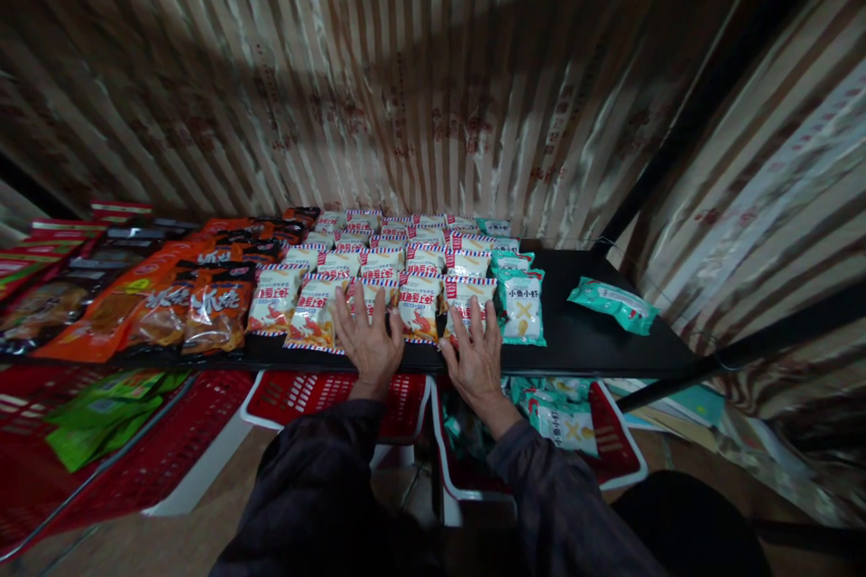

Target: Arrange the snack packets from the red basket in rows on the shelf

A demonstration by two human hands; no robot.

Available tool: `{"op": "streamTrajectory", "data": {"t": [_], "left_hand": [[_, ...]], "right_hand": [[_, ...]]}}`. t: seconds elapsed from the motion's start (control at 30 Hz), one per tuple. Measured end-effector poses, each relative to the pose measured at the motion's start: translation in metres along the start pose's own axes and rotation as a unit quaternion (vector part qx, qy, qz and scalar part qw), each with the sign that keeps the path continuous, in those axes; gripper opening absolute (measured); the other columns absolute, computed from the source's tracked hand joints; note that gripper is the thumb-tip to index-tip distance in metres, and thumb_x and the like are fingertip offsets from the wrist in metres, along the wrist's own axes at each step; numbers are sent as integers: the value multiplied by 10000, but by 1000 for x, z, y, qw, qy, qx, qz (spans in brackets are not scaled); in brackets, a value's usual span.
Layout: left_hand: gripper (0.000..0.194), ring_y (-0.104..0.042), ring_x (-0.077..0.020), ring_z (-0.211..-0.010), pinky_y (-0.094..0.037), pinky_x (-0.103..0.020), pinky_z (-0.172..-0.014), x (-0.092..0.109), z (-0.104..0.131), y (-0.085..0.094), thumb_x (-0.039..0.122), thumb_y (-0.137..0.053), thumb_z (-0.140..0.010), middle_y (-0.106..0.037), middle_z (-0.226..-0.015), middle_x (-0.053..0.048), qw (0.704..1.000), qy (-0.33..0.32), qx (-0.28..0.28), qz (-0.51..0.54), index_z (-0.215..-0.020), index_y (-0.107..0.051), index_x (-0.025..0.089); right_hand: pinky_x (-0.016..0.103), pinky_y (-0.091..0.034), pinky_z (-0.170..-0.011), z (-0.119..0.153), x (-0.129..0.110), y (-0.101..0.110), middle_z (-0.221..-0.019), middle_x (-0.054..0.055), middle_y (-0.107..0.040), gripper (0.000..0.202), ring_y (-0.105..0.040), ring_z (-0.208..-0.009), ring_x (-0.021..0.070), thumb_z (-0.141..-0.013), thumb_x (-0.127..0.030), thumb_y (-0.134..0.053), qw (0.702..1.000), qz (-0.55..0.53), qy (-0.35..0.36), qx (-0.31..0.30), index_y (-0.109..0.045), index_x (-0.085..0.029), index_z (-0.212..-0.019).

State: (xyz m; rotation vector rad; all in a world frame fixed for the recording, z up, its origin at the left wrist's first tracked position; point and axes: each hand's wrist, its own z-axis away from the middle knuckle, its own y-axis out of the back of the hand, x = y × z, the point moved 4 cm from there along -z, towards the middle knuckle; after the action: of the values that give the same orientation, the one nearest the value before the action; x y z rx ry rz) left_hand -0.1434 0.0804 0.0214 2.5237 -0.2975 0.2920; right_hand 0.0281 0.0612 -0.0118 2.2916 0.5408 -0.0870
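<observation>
On a black shelf [575, 350], white snack bags with red and blue striped edges [418, 306] stand in several rows. My left hand [370, 341] rests with fingers spread on a front-row white bag. Fingers apart, my right hand [474, 356] touches the front white bag [469, 290] at the right end of those rows. Directly right of it is a column of teal bags [520, 306]. One teal bag [614, 304] lies on its side, apart from the others, toward the shelf's right end. Neither hand grasps a bag.
Orange and black packets [215, 311] fill the shelf's left part. Below are a red basket [406, 410], another holding teal bags [626, 446], and a red basket with green packets [209, 415] at left. A black post [649, 185] rises at right, before a striped curtain [406, 90].
</observation>
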Motion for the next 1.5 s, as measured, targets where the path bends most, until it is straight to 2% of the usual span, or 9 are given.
{"op": "streamTrajectory", "data": {"t": [0.13, 0.27, 0.53, 0.77, 0.93, 1.03, 1.13, 1.33, 1.5], "left_hand": [[441, -274, -333, -1446, -372, -512, -1068, 22, 10, -6, 325, -521, -909, -447, -1487, -143, 995, -63, -69, 20, -1334, -558, 210], [519, -316, -367, -1421, -387, -533, -1048, 33, 18, -18, 368, -540, -895, -414, -1496, -193, 990, -79, -109, 33, -1377, -509, 178], [462, -275, -337, -1440, -353, -523, -1105, 31, 20, -30, 252, -556, -880, -386, -1502, -206, 988, -76, -87, 100, -1323, -523, 124], [428, -306, -311, -1415, -368, -523, -1101, 29, 18, -33, 220, -484, -927, -448, -1433, -236, 990, -27, -55, 126, -1334, -477, 87], [472, -252, -318, -1449, -339, -544, -1124, 27, 15, -36, 241, -447, -945, -400, -1479, -232, 992, 6, -61, 111, -1393, -417, 93], [433, -166, -316, -1480, -308, -548, -1145, 27, 16, -38, 197, -441, -940, -346, -1525, -211, 992, -10, -74, 103, -1362, -468, 108], [405, -146, -297, -1488, -309, -534, -1149, 27, 17, -43, 161, -422, -939, -354, -1528, -194, 989, -24, -98, 105, -1334, -502, 115], [443, -72, -304, -1495, -276, -556, -1158, 34, 20, -41, 203, -423, -949, -317, -1537, -233, 988, -51, -91, 112, -1369, -452, 65], [462, -155, -289, -1484, -297, -526, -1159, 45, 27, -43, 237, -401, -954, -361, -1525, -200, 977, -105, -134, 131, -1393, -447, 101]], "right_hand": [[597, -315, -1098, -2, 0, 0, -1633, 84, -110, 623, -48, -1483, 382, -944, -319, -500, 1000, -2, 9, 3, -265, -246, -1517], [588, -328, -1102, -3, 0, 1, -1638, 88, -58, 599, -67, -1483, 380, -939, -314, -509, 1000, -7, 14, 6, -311, -232, -1499], [548, -330, -1121, -5, 2, 0, -1638, 108, -1, 505, -116, -1479, 357, -939, -300, -511, 1000, -1, 26, -5, -438, -183, -1425], [553, -334, -1118, -7, 4, 0, -1639, 89, 44, 518, -105, -1482, 357, -932, -282, -516, 1000, -11, 25, -7, -423, -206, -1436], [563, -338, -1111, -11, 4, -2, -1639, 88, -36, 546, -108, -1483, 352, -931, -275, -513, 999, -20, 34, -22, -388, -229, -1460], [557, -330, -1117, -12, 3, -4, -1633, 99, -95, 538, -108, -1485, 343, -936, -280, -506, 999, -17, 39, -33, -395, -219, -1459], [558, -316, -1121, -12, 3, -5, -1629, 103, -115, 528, -103, -1485, 341, -936, -277, -505, 998, -11, 37, -39, -410, -215, -1451], [556, -304, -1125, -12, 3, -5, -1627, 99, -130, 505, -102, -1485, 340, -942, -267, -492, 999, -2, 32, -42, -429, -215, -1440], [567, -290, -1132, -13, 4, -6, -1624, 93, -155, 484, -78, -1491, 325, -947, -240, -467, 999, -6, 28, -32, -444, -228, -1431]]}}
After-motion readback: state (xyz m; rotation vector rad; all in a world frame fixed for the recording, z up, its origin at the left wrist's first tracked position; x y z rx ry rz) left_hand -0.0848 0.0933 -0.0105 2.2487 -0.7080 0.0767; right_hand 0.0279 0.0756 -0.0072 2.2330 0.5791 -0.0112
